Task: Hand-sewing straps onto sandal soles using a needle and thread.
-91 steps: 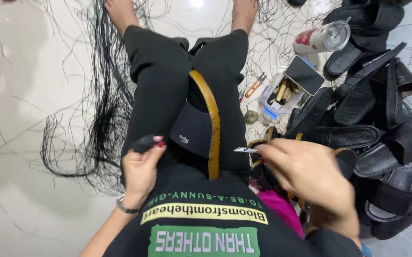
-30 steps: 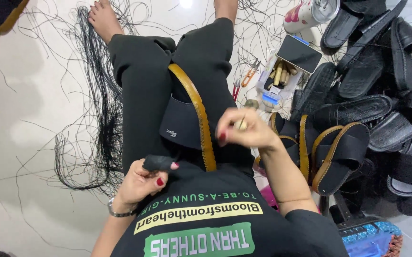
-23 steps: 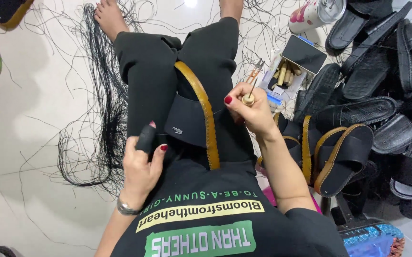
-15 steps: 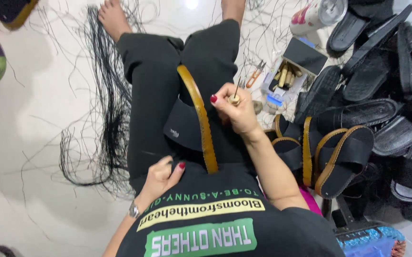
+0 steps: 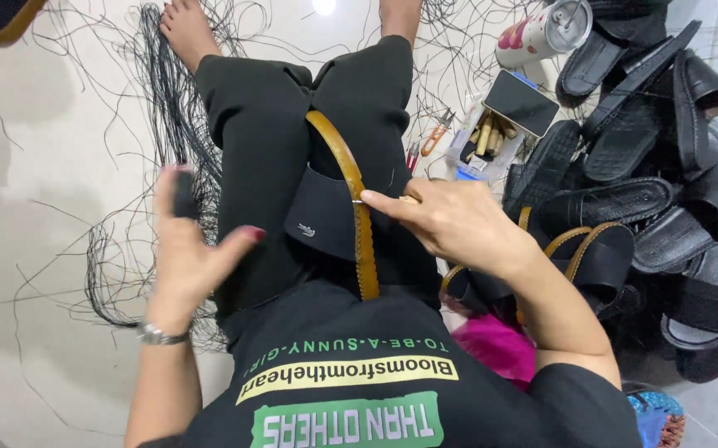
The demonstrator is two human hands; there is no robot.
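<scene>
L hand [image 5: 184,257] raised — R hand [image 5: 450,220] lowered.

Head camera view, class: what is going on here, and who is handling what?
A person sits on the floor with a black sandal upper and its tan strap on their lap. The right hand presses a small metal tool against the strap's edge. The left hand is raised beside the leg, pinching a small dark object that is blurred. Loose black threads lie to the left, and a pile of black sandals to the right.
</scene>
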